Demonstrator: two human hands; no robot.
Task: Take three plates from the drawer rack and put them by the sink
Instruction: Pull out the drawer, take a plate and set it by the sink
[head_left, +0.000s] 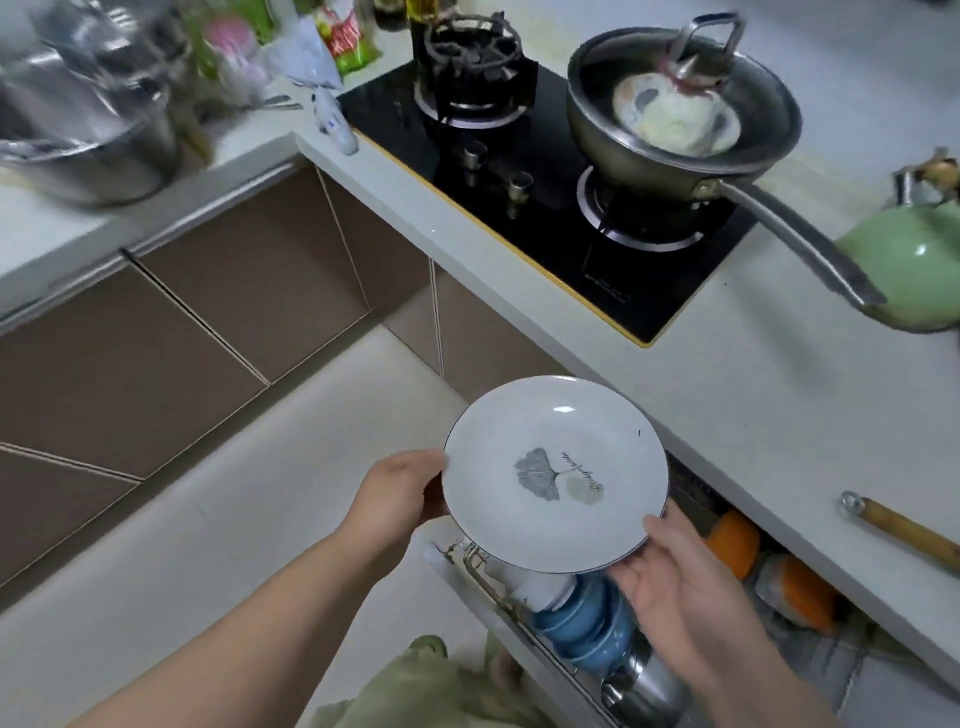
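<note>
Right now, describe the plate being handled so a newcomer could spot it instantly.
Start at the black gas hob on the white counter, then drop to the open drawer rack below its front edge. Above it, left hand and right hand hold the plate: white, dark-rimmed, a grey leaf printed at its centre.

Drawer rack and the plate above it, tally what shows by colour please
White: 1, the plate held by left hand and right hand
Blue: 1, bowl stack
Orange: 2, orange items
Steel: 1, steel cup
Total: 5
</note>
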